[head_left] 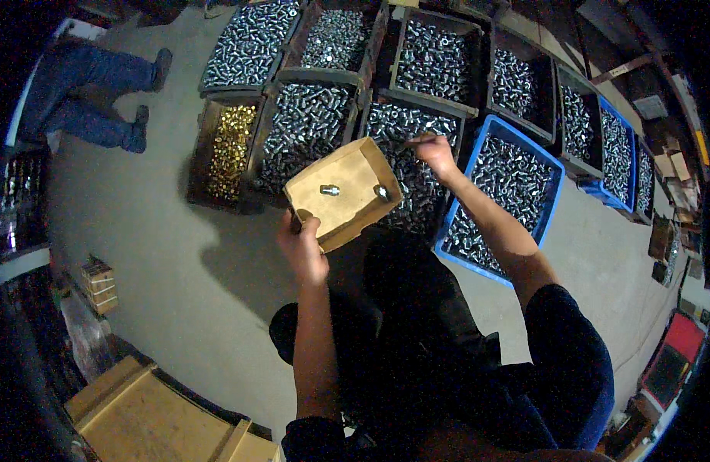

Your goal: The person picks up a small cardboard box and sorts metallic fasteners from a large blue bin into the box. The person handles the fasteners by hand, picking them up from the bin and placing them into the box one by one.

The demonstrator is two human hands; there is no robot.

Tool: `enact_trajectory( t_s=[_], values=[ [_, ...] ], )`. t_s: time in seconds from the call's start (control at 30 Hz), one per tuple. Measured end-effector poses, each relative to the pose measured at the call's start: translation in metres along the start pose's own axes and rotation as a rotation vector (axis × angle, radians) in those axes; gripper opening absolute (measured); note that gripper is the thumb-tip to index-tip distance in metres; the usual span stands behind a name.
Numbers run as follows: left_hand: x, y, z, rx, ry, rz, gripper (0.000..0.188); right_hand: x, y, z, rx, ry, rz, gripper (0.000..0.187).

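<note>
My left hand grips the near left corner of a shallow cardboard box, tilted in front of me. Inside it lie a silvery metal fitting near the middle and a second fitting by the right wall. To the right of the box, my right hand is held over a dark crate of silvery fittings. Its fingers are drawn together; whatever they might hold is too small and dark to name.
A blue crate of fittings stands right of my knees. Several dark crates fill the far side, one with brass-coloured pieces. Another person's legs show at upper left. A large cardboard box is at lower left, a small carton above it.
</note>
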State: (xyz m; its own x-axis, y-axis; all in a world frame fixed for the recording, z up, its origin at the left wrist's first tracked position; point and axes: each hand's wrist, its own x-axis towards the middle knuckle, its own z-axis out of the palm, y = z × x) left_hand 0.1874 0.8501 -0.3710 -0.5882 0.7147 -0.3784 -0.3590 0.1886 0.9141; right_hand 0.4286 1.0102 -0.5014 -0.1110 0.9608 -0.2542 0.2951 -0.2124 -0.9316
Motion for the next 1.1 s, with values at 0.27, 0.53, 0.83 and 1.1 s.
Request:
enact_trajectory(
  t_s=[0.27, 0.53, 0.83, 1.1],
  values=[
    [-0.003, -0.003, 0.000, 0.078, -0.039, -0.022, 0.034, -0.038, -0.108, -0.014, 0.745, -0.313, 0.208, 0.033],
    [0.001, -0.039, -0.011, -0.075, -0.020, -0.082, 0.048, -0.070, -0.109, 0.042, 0.373, -0.558, -0.127, 0.029],
    [0.010, -0.050, -0.017, -0.094, -0.169, 0.022, 0.035, -0.082, -0.127, 0.051, -0.131, -0.575, -0.417, 0.020],
    [0.002, -0.043, -0.010, -0.088, -0.100, -0.091, 0.033, -0.083, -0.122, 0.045, -0.254, -0.566, -0.513, 0.020]
  ],
)
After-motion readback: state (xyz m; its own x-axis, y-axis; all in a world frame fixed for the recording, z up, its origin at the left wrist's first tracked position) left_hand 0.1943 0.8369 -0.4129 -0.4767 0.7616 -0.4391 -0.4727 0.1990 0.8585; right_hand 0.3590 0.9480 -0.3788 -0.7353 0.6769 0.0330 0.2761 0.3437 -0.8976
